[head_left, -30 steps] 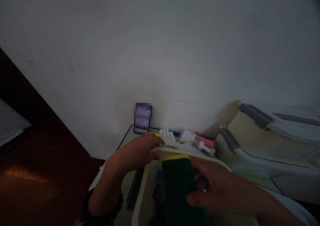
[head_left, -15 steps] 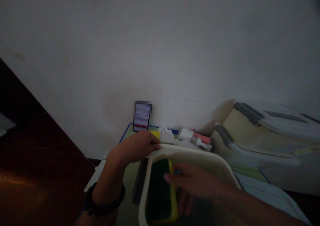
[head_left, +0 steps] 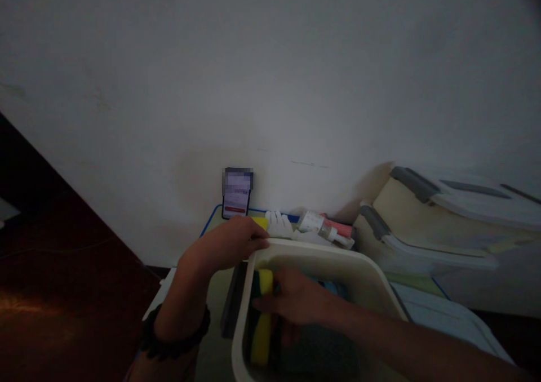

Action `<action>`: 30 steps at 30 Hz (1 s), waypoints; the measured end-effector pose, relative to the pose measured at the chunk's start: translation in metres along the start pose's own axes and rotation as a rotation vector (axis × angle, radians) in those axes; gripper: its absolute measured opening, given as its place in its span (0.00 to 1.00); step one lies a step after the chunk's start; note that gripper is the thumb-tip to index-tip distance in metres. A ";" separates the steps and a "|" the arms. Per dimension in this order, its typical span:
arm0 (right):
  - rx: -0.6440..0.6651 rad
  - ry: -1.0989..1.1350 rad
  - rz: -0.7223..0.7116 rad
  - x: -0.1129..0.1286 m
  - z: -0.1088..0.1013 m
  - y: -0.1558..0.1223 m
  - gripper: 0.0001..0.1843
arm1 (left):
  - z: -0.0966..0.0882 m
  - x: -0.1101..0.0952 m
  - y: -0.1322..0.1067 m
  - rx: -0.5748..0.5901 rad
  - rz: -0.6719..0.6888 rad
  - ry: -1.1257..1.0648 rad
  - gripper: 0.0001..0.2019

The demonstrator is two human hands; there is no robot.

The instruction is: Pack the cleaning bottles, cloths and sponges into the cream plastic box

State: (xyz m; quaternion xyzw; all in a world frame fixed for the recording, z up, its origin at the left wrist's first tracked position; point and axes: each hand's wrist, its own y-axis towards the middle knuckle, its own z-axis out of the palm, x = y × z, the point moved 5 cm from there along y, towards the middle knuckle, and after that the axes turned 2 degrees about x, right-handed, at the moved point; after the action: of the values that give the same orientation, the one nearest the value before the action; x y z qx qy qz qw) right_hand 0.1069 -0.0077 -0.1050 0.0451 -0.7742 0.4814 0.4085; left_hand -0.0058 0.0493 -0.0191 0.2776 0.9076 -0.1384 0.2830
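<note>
A cream plastic tub (head_left: 338,261) stands on the table in front of me. My left hand (head_left: 226,244) is closed over the tub's far left corner, gripping the rim. My right hand (head_left: 296,303) reaches inside the tub and presses a green and yellow sponge (head_left: 262,320) upright against the left wall, fingers curled on it. Dark items lie in the tub's bottom, too dim to name.
A phone (head_left: 236,193) leans against the white wall behind the tub. Beside it lie a white glove (head_left: 279,224) and a small bottle (head_left: 323,227). Stacked lidded storage boxes (head_left: 426,230) stand at the right. Dark red floor (head_left: 63,292) lies to the left.
My right hand has carried the sponge from above the tub down inside it and turned it on edge against the left wall. My left hand has stayed on the rim.
</note>
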 end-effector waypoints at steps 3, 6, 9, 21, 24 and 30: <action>-0.002 -0.048 -0.042 0.005 -0.006 0.001 0.06 | 0.000 -0.001 0.000 0.001 0.001 -0.003 0.13; 0.041 -0.090 -0.096 0.009 -0.015 -0.006 0.10 | 0.000 -0.002 -0.001 0.020 0.016 0.019 0.14; 0.038 -0.174 -0.148 0.013 -0.029 -0.023 0.17 | -0.001 -0.002 -0.003 0.019 0.004 0.063 0.16; -0.316 -0.586 -0.444 0.010 -0.072 -0.095 0.20 | -0.007 -0.007 0.001 -0.084 -0.029 0.069 0.16; -0.366 -0.500 -0.442 0.002 -0.083 -0.100 0.22 | -0.018 -0.010 0.001 -0.220 -0.011 0.082 0.17; -0.419 -0.550 -0.433 -0.003 -0.087 -0.104 0.21 | -0.025 -0.006 0.001 -0.355 -0.017 0.057 0.15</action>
State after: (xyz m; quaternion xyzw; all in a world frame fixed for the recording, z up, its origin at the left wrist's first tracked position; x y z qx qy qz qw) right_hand 0.2078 0.0043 -0.0157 0.2498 -0.9086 0.1859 0.2784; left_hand -0.0114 0.0579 0.0044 0.2194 0.9277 0.0294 0.3006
